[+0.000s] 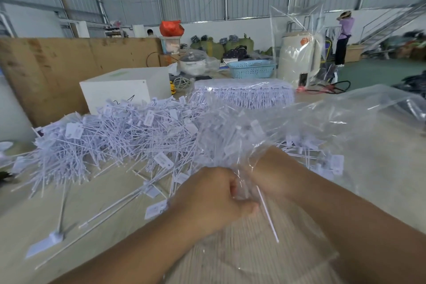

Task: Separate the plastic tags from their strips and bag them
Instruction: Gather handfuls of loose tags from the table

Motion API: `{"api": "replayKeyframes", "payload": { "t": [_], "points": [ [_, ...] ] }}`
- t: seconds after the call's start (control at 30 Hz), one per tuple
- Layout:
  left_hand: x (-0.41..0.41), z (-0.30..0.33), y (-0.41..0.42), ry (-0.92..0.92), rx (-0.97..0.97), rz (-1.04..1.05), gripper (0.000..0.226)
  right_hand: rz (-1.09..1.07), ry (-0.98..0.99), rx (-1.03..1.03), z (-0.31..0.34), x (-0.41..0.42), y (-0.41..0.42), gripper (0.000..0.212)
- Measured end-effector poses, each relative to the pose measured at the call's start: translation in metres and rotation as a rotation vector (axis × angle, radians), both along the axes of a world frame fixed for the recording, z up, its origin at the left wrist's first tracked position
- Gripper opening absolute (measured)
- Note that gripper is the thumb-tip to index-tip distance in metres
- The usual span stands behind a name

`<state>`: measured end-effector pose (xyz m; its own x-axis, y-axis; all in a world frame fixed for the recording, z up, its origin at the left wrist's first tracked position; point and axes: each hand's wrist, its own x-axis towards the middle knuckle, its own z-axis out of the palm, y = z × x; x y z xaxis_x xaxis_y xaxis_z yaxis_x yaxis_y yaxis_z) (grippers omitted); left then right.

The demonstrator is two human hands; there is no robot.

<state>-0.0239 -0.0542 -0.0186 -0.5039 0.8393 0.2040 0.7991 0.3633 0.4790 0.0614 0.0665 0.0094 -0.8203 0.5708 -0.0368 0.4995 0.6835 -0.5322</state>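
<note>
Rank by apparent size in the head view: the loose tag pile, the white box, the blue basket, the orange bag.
1. loose tag pile
2. white box
3. blue basket
4. orange bag

The basket and bag sit farther back, so their true sizes are unsure.

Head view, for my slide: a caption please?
Both hands gather a clear bag beside loose plastic tags.

Near-left bare tan tabletop (110, 226) passable; loose heap of white plastic tags (110, 138) blocks mid-left; white box (119, 90) stands behind.
</note>
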Motion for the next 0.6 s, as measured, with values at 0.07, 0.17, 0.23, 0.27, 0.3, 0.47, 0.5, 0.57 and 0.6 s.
{"api": "replayKeyframes", "payload": {
  "t": [0.07, 0.17, 0.23, 0.27, 0.3, 0.47, 0.5, 0.57, 0.6],
  "points": [
    [0.0, 0.0, -0.001, 0.01, 0.006, -0.004, 0.04, 0.047, -0.128, -0.117, 0.006, 0.006, 0.001, 0.036],
    [-0.004, 0.004, -0.005, -0.022, -0.012, -0.167, 0.031, 0.027, -0.174, -0.337, 0.013, 0.012, -0.002, 0.024],
    [-0.005, 0.009, -0.008, -0.072, -0.06, -0.32, 0.029, -0.03, 0.052, -0.554, 0.007, 0.013, 0.003, 0.03],
    [-0.006, 0.011, -0.01, -0.1, -0.069, -0.381, 0.029, -0.081, 0.207, -0.702, 0.003, 0.011, 0.006, 0.035],
    [-0.007, 0.012, -0.011, -0.118, -0.067, -0.421, 0.03, -0.122, 0.373, -0.843, 0.0, 0.008, 0.008, 0.04],
    [-0.012, 0.013, -0.013, -0.076, -0.053, -0.453, 0.024, -0.168, 0.678, -0.839, -0.003, -0.003, 0.019, 0.022],
    [-0.013, 0.012, -0.013, -0.06, -0.047, -0.448, 0.024, -0.148, 0.661, -0.756, -0.003, -0.002, 0.019, 0.021],
    [-0.013, 0.012, -0.013, -0.008, -0.037, -0.419, 0.024, -0.08, 0.662, -0.639, -0.004, 0.001, 0.019, 0.031],
    [-0.013, 0.012, -0.013, 0.032, -0.039, -0.394, 0.024, -0.047, 0.665, -0.596, -0.005, 0.002, 0.019, 0.038]
  ]
}}
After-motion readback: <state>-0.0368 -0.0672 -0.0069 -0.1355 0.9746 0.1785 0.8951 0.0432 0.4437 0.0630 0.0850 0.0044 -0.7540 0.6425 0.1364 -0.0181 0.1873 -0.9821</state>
